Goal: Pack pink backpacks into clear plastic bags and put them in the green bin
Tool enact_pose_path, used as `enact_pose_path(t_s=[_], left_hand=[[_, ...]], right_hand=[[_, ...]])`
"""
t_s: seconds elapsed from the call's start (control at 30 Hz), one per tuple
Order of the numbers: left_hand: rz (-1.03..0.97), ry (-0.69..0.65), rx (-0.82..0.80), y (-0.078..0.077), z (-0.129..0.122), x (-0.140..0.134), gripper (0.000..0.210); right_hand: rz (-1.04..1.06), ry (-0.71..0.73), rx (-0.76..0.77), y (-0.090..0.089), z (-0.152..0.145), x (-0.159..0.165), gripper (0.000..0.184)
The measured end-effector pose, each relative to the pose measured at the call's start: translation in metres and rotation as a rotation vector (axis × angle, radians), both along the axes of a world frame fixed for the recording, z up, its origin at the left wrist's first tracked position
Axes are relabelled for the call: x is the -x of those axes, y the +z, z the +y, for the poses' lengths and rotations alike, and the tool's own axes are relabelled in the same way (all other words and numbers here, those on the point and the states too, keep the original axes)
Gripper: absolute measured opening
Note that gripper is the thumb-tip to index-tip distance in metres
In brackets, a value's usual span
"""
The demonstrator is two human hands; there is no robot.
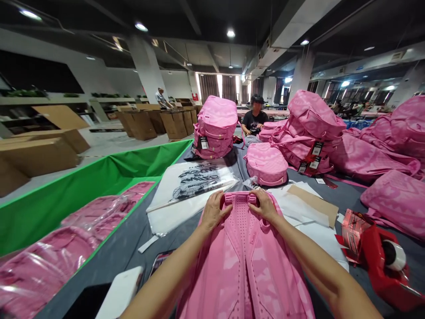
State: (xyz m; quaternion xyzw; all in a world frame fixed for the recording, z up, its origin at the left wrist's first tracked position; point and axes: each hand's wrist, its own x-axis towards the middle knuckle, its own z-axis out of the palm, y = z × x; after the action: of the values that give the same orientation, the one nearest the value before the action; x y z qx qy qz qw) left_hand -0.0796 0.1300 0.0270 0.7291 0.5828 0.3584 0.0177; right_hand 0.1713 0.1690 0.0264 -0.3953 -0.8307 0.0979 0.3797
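A pink camouflage backpack (226, 270) lies before me with its padded straps and perforated back panel facing up. My left hand (212, 212) pinches its far edge beside a pink strap buckle (228, 199). On the opposite side of that edge, my right hand (266, 205) grips near a second buckle (252, 199). Both hands are closed on the backpack, thumbs toward me; some fingertips are hidden behind the edge. Just beyond the left hand is a stack of clear printed plastic bags (195, 181). White paper sheets (307, 210) lie to the right of the right hand.
Stacked pink backpacks (215, 128) and a small pink bag (266, 164) stand ahead, more (312, 119) at right. A red tape dispenser (381, 266) is at right. Bagged backpacks (49, 252) fill a green-lined bin (109, 173). A co-worker (255, 117) sits across the table.
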Motion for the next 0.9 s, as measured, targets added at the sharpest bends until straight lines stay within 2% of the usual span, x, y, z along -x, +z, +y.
enact_pose_path(t_s=[0.2,0.33,0.43,0.53,0.63,0.73,0.8,0.9], left_hand=[[0.052,0.013,-0.043,-0.013,-0.042,-0.010,0.042],[0.102,0.002,-0.007,-0.033,-0.072,-0.021,0.041],[0.163,-0.038,0.057,-0.047,-0.085,-0.023,0.033],[0.212,-0.094,0.143,-0.053,-0.072,-0.019,0.030],[0.259,-0.136,0.231,-0.052,-0.034,-0.012,0.027],[0.300,-0.133,0.315,-0.043,0.003,-0.009,0.028],[0.314,-0.121,0.357,-0.035,0.013,-0.012,0.044],[0.311,-0.108,0.384,-0.028,0.006,-0.031,0.081]], right_hand=[[-0.089,0.061,0.026,-0.001,-0.044,-0.014,0.025],[-0.112,0.114,0.042,-0.013,-0.067,-0.038,0.025],[-0.175,0.114,0.101,-0.022,-0.072,-0.048,0.025],[-0.362,0.033,0.219,-0.020,-0.058,-0.041,0.027],[-0.560,-0.105,0.308,-0.014,-0.028,-0.016,0.035],[-0.613,-0.168,0.320,-0.013,0.003,0.012,0.041],[-0.620,-0.177,0.303,-0.016,0.016,0.025,0.039],[-0.602,-0.157,0.250,-0.023,0.024,0.033,0.034]])
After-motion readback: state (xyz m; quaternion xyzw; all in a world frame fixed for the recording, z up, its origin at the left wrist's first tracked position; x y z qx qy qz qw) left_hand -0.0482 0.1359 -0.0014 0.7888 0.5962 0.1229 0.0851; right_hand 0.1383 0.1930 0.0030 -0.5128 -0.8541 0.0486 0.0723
